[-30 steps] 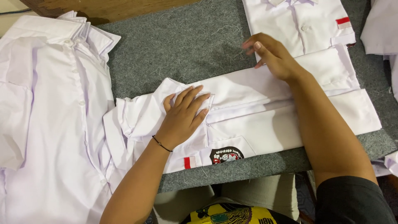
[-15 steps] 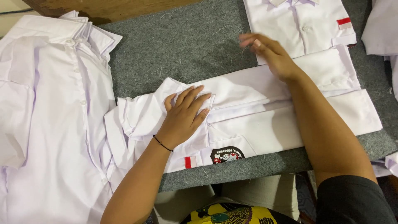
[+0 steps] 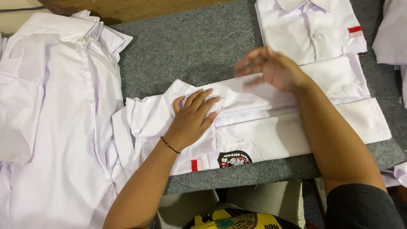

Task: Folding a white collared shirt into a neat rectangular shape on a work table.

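A white shirt (image 3: 271, 131) lies partly folded across the grey felt table (image 3: 186, 51), with a red tab and a dark round badge near its front edge. My left hand (image 3: 193, 116) presses flat on the shirt's left part, fingers spread, a thin black band on the wrist. My right hand (image 3: 271, 68) hovers blurred over the shirt's upper edge, fingers apart and holding nothing.
A pile of unfolded white shirts (image 3: 55, 110) covers the left side. A folded white shirt (image 3: 309, 29) with a red tab lies at the back right. More white cloth (image 3: 392, 29) sits at the far right. A wooden edge (image 3: 127, 6) borders the back.
My right hand has slid left along the shirt's upper edge and is now blurred with motion. My left hand has stayed pressed in place.
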